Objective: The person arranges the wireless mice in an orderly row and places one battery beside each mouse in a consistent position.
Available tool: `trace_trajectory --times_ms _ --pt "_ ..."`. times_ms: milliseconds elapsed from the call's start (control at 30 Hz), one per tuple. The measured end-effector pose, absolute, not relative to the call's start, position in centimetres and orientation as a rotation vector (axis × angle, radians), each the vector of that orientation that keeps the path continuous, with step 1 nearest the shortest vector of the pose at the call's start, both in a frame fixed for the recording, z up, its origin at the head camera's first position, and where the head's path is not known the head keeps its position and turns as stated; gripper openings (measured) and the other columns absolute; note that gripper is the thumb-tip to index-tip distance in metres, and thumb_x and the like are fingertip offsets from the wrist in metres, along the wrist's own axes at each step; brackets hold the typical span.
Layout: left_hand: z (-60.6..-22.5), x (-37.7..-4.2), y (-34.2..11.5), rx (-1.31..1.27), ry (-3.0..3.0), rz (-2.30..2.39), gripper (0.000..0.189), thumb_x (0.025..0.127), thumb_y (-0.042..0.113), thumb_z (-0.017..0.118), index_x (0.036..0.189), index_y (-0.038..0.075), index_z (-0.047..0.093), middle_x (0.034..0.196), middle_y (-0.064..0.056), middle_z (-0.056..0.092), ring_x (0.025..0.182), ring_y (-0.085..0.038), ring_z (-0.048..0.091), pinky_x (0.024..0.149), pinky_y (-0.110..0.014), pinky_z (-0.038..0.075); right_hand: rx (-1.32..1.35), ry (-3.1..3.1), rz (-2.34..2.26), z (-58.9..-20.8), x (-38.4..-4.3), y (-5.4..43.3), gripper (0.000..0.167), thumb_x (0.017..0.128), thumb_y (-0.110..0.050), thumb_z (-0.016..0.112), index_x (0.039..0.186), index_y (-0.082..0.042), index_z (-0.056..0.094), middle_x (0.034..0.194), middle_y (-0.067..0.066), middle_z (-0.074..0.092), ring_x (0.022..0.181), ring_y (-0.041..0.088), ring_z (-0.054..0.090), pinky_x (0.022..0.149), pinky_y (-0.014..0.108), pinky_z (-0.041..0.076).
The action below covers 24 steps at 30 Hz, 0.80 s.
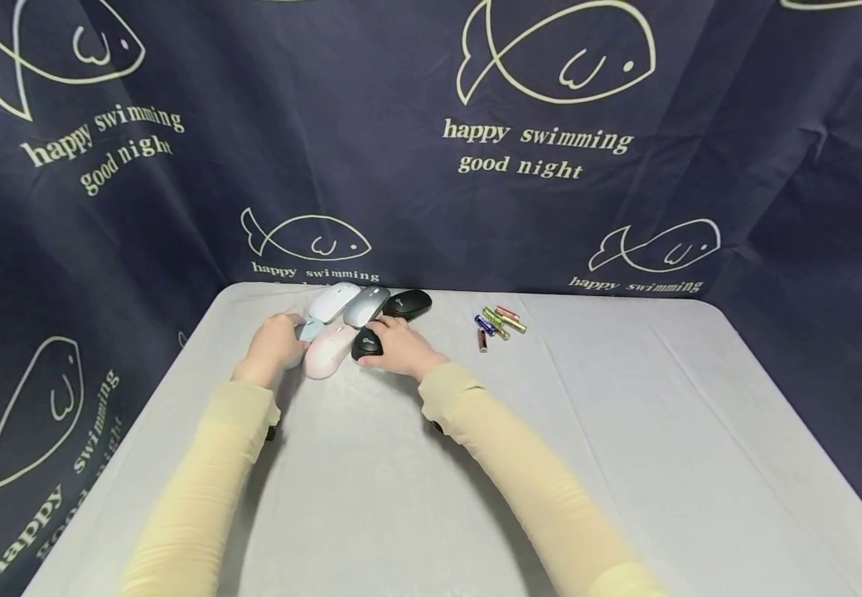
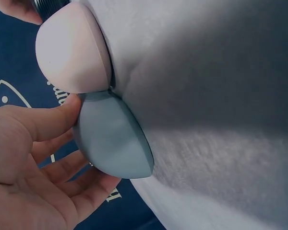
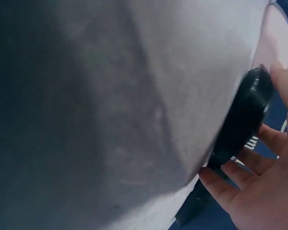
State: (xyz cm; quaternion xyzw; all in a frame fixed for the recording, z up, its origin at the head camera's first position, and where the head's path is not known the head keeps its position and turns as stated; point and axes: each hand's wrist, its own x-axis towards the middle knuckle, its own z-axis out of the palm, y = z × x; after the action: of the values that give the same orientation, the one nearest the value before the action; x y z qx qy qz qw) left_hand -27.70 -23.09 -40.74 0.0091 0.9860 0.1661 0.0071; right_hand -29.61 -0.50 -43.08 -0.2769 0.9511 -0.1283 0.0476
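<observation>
My left hand (image 1: pixel 273 344) grips a blue-grey computer mouse (image 2: pixel 113 136) at the left of a cluster, thumb on one side and fingers on the other. Beside it lies a pink mouse (image 1: pixel 324 355), which meets the blue-grey one in the left wrist view. With my right hand (image 1: pixel 407 348) I hold a black mouse (image 1: pixel 365 345) on the pink mouse's other side, the fingers spread around its edge. Behind these are a white mouse (image 1: pixel 333 302), a grey mouse (image 1: pixel 367 307) and a second black mouse (image 1: pixel 412 303), close together.
Several small batteries (image 1: pixel 506 326) in different colours lie loosely grouped to the right of the mice. A pale cloth covers the table (image 1: pixel 625 448). Dark blue curtains (image 1: pixel 416 199) with fish drawings hang around its back and sides.
</observation>
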Motion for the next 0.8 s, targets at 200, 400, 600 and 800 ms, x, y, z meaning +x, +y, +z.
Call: trace_trajectory --times_ms 200,400,600,800 --pt "-40.84 -27.76 -22.86 0.016 3.1 0.533 0.05 0.081 0.011 0.07 0.125 -0.007 0.054 0.125 -0.031 0.053 0.116 -0.047 0.05 0.098 -0.054 0.039 -0.821 2.933 -0.353 -43.28 -29.59 -0.7 0.072 0.084 -0.055 0.062 0.141 -0.015 0.043 0.146 0.011 0.038 0.133 0.029 0.036 0.106 0.043 0.037" --pt "-40.84 -27.78 -22.63 0.006 3.118 0.544 0.048 0.079 0.009 0.071 0.121 -0.008 0.056 0.12 -0.031 0.056 0.111 -0.047 0.052 0.095 -0.053 0.042 -0.831 2.934 -0.361 -43.24 -29.49 -0.67 0.072 0.083 -0.054 0.064 0.14 -0.016 0.044 0.144 0.011 0.04 0.131 0.03 0.038 0.105 0.042 0.037" --pt "-40.62 -27.83 -22.4 -0.026 3.102 0.553 0.049 0.078 0.009 0.072 0.122 -0.007 0.056 0.121 -0.03 0.056 0.113 -0.046 0.052 0.097 -0.053 0.04 -0.853 2.887 -0.384 -43.0 -29.06 -0.13 0.072 0.081 -0.053 0.067 0.138 -0.016 0.046 0.144 0.011 0.04 0.13 0.03 0.039 0.105 0.04 0.037" --pt "-40.59 -27.93 -22.55 -0.006 3.119 0.533 0.047 0.077 0.009 0.072 0.119 -0.008 0.057 0.118 -0.032 0.057 0.11 -0.047 0.052 0.095 -0.053 0.041 -0.865 2.869 -0.436 -42.95 -28.68 0.18 0.073 0.073 -0.052 0.075 0.131 -0.018 0.048 0.134 0.009 0.046 0.12 0.028 0.048 0.099 0.037 0.041"
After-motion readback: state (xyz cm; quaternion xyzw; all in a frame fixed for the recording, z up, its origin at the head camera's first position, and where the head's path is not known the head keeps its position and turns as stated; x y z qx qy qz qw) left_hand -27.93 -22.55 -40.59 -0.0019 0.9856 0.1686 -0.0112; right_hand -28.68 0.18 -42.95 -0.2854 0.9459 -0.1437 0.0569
